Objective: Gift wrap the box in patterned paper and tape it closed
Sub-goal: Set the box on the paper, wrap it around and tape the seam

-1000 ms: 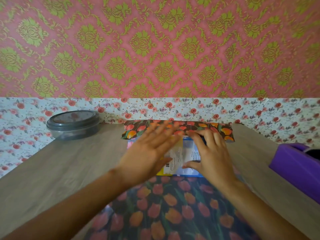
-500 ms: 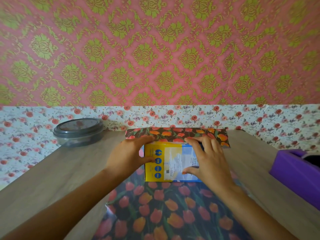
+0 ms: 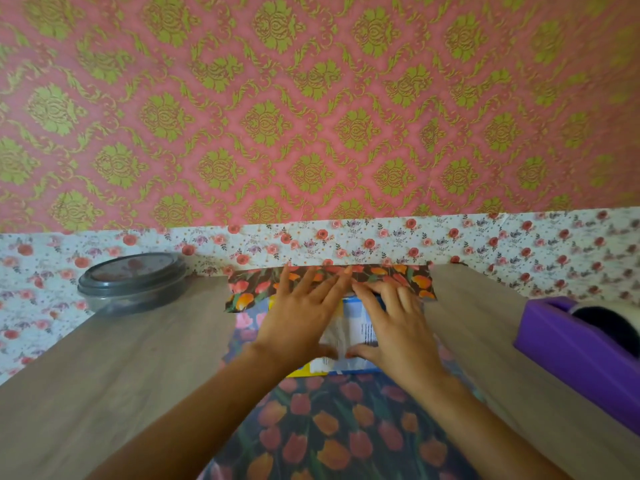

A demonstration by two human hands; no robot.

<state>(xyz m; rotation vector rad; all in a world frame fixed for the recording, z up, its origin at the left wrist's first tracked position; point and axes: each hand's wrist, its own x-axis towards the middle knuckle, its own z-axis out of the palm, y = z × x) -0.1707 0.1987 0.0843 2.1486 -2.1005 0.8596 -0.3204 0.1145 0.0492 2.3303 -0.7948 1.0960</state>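
Head: left hand [image 3: 299, 320], right hand [image 3: 398, 332] press box [image 3: 351, 313]; label [image 3: 365, 332] blurred.

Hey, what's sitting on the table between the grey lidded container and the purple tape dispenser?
Head view: the box on the tulip wrapping paper, with the left hand and right hand flat on the folded flap.

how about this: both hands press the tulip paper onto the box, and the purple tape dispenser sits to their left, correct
No: the head view shows the purple tape dispenser to their right. The left hand and right hand do press the tulip paper onto the box.
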